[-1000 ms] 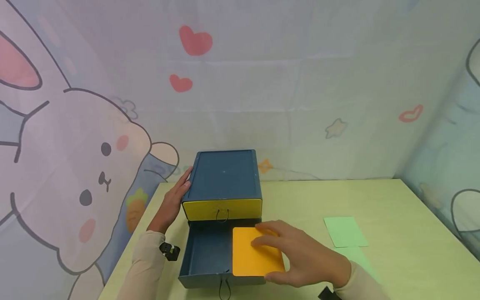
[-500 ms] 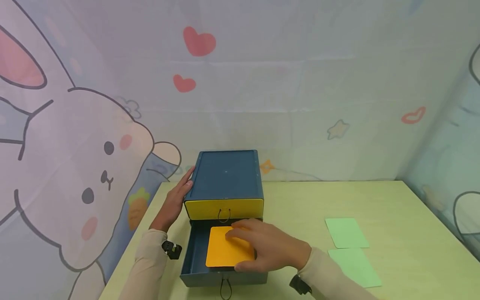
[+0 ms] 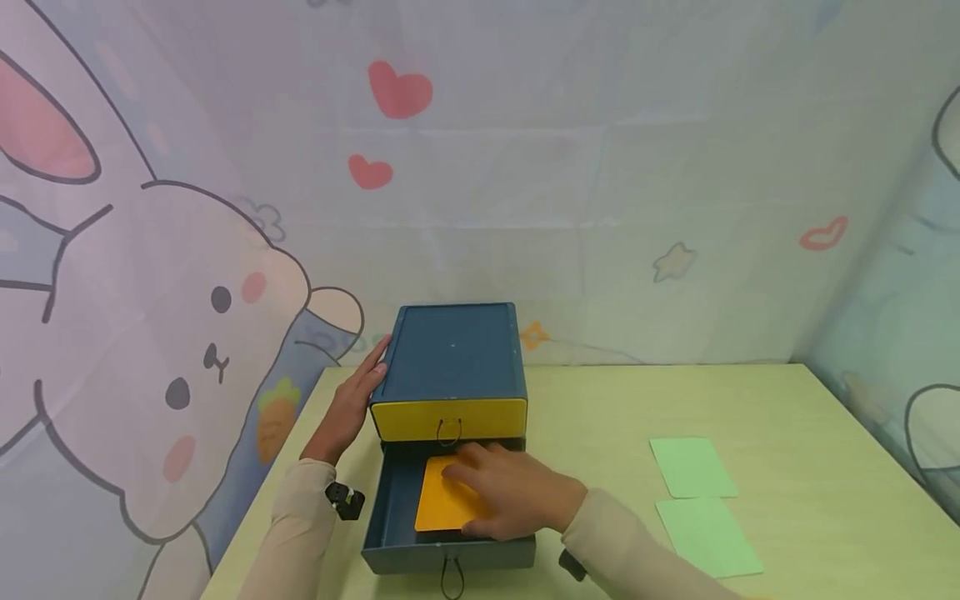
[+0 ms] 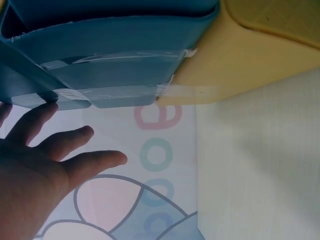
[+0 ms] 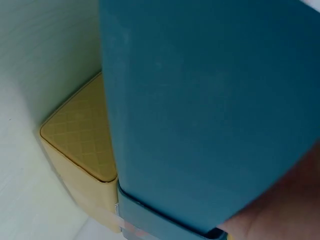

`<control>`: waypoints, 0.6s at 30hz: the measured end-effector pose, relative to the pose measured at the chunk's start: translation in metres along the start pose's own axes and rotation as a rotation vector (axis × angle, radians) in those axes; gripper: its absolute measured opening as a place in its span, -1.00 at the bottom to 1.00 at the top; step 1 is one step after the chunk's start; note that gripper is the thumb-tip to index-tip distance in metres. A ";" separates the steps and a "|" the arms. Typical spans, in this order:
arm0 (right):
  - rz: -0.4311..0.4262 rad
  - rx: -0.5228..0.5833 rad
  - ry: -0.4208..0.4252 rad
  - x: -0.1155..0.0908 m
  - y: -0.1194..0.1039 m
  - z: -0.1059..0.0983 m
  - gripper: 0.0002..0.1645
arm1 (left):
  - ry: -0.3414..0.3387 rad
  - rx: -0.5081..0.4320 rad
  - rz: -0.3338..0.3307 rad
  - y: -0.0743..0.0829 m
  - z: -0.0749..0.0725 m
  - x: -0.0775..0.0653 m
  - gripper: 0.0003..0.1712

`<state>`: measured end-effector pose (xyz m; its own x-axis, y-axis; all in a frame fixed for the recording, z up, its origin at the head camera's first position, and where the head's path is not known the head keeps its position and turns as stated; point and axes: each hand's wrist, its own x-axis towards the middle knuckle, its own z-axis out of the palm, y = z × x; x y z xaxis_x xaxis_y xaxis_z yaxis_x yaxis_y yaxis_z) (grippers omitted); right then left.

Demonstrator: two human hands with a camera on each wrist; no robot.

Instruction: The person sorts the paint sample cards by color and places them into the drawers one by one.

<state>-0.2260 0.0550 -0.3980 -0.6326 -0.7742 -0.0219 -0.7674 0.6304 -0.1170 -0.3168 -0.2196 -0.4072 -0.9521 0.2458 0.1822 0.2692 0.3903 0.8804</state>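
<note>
A small two-level drawer unit [image 3: 454,350] has a blue top and a yellow upper drawer front [image 3: 450,419]. Its lower blue drawer [image 3: 397,500] is pulled out. Inside that drawer, my right hand [image 3: 513,493] holds an orange card [image 3: 442,504], thumb at the near edge and fingers toward the far edge. The hand covers the card's right part. My left hand [image 3: 348,408] rests along the unit's left side. In the left wrist view, the left hand's [image 4: 40,160] fingers are spread, one touching the blue casing [image 4: 115,55].
Two pale green cards [image 3: 693,467] lie on the table [image 3: 600,400] to the right. Loop pulls [image 3: 451,577] hang from both drawer fronts. Behind stands a printed cloth [image 3: 525,167]. In the right wrist view, the blue drawer wall [image 5: 200,115] fills the middle beside a yellow casing [image 5: 82,135].
My right hand has carried the orange card leftward and down into the open lower drawer. My left hand has stayed against the unit's side.
</note>
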 end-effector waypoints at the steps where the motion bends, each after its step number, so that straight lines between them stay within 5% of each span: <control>1: 0.008 -0.023 -0.006 0.001 0.000 0.001 -0.28 | -0.001 0.000 0.000 0.000 0.000 0.000 -0.39; 18: 0.073 -0.305 0.054 0.014 -0.006 0.017 0.01 | -0.007 -0.011 -0.006 -0.002 0.000 0.000 -0.39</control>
<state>-0.2289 0.0395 -0.4150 -0.6859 -0.7269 0.0341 -0.7103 0.6789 0.1861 -0.3176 -0.2204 -0.4084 -0.9527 0.2492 0.1740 0.2617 0.3818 0.8864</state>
